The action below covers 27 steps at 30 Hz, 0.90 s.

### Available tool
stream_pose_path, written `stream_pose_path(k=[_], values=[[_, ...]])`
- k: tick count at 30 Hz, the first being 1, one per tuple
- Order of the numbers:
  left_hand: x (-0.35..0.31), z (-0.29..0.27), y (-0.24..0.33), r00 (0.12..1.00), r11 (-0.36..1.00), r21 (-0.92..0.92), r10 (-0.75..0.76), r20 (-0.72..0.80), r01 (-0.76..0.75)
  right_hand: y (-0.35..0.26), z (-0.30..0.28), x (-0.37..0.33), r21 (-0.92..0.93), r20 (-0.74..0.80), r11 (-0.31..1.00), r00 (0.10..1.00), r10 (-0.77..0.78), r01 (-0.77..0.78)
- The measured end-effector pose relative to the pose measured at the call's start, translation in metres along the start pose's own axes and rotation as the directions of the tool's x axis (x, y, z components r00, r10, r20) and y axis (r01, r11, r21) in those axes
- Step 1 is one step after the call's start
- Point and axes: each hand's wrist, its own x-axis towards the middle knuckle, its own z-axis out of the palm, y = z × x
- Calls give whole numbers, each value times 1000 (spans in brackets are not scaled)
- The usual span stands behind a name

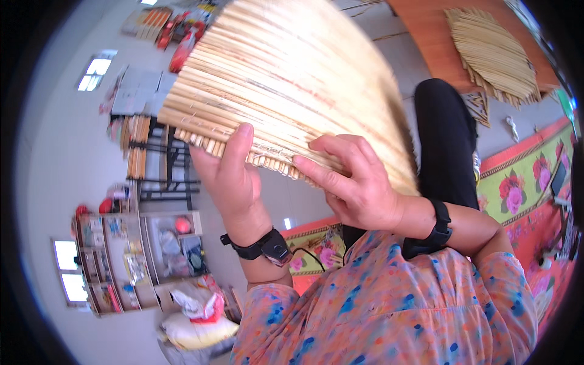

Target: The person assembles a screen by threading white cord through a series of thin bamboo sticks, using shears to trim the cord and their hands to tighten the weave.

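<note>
A mat of pale, bamboo-like sticks (261, 79) laid side by side is raised in front of me, with light thread stitches running near its lower edge. My left hand (228, 173) grips that edge, thumb on top and fingers hidden behind it. Farther right along the same edge, my right hand (362, 185) has its index finger pressed beside the stitches and its other fingers bent over the mat. The right thumb is mostly hidden. Several stick ends show in a row between the two hands.
A similar stick mat (493, 55) lies on a reddish-brown table (420, 30) at upper right. Floral cloth (517, 188) covers a surface at right. Shelves (112, 261), a black-framed rack (161, 161) and stuffed bags (198, 328) stand at left. My dark-clad knee (444, 134) is raised below the table.
</note>
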Motion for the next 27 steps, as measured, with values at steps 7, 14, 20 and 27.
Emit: stream_pose_path(k=[7,14,20,27], values=[[-52,-43,5,928,962,-147,170,-332,-229,-8,15,9,-264,95,858,898,-430,439],[-70,-56,1,912,915,-258,211,-352,-311,-13,19,10,-259,111,806,845,-523,532],[-70,-58,-25,905,857,-414,128,-407,-307,-7,6,26,-257,313,756,792,-524,602],[-88,-69,-96,919,698,-708,-341,-198,106,31,-5,53,-162,633,744,646,-426,649]])
